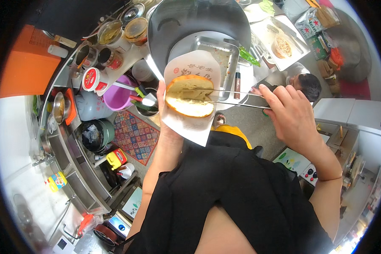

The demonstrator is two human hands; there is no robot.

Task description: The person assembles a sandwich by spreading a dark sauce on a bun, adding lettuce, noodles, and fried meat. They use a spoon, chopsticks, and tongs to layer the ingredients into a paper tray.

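Observation:
My left hand (169, 129) holds a white paper sleeve (194, 131) from its left side, the thumb along the edge. In the sleeve lies a round flatbread (190, 109), split open, with a browned rim and a pale inside. My right hand (288, 111) is closed around a pair of long metal tongs (237, 92). The tong tips reach into the bread's opening, where a greyish-green filling or shadow shows; I cannot tell which. Just beyond the sleeve, a shallow metal tray (227, 59) with scattered crumbs is partly covered by the paper.
Green peppers (249, 56) and a brown-handled tool (237, 83) lie right of the tray. A white tray (292, 61) holds a bowl of shredded food (281, 47). Jars and a white tub (91, 79) line the left counter. A purple basin (119, 95) stands below. A person (307, 86) is at the right.

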